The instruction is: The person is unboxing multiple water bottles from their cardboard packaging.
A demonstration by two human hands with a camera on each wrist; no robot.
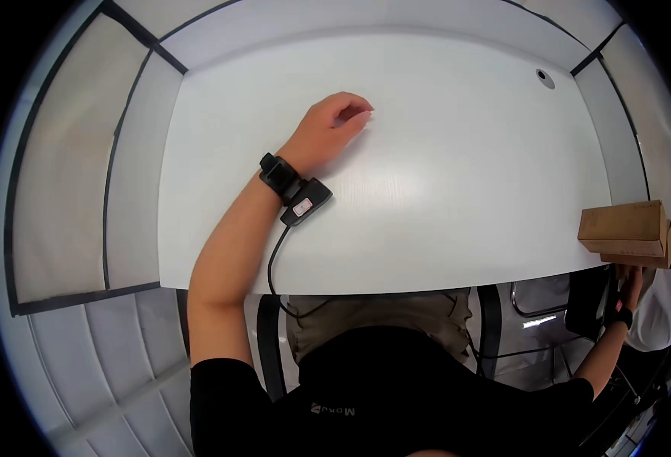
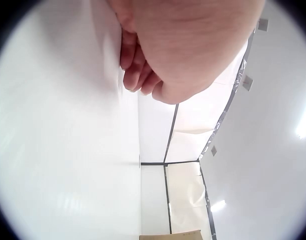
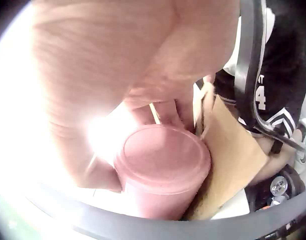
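My left hand [image 1: 330, 131] rests on the white table [image 1: 442, 175] with its fingers loosely curled and nothing in them; the left wrist view shows the same hand [image 2: 183, 50] beside the tabletop. Off the table's right edge, my right hand [image 1: 631, 286] is low beside the cardboard boxes [image 1: 621, 227], partly hidden by them. In the right wrist view, that hand [image 3: 128, 75] grips a pink cylindrical container [image 3: 163, 152], thumb on one side and fingers on the far side. A cardboard flap [image 3: 233, 150] stands right beside the container.
Panels [image 1: 141, 152] with dark edges enclose the table's sides and back. A round cable hole [image 1: 545, 78] is at the back right. Another person in black and white clothing [image 3: 288, 65] is near my right hand. A cable [image 1: 270, 266] runs down from my left wrist.
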